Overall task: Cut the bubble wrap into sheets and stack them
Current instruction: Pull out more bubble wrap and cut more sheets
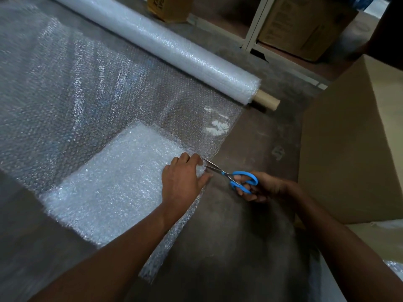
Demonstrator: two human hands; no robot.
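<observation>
We pin the bubble wrap with our left hand, fingers curled round its near edge to keep the film taut, while our right hand grips the one pair of blue-handled scissors — blades just entering that edge. Beneath lies one whiter stack of cut sheets, apparently the size guide. One roll feeds the sheet across the floor — three cardboard boxes stand beyond.
</observation>
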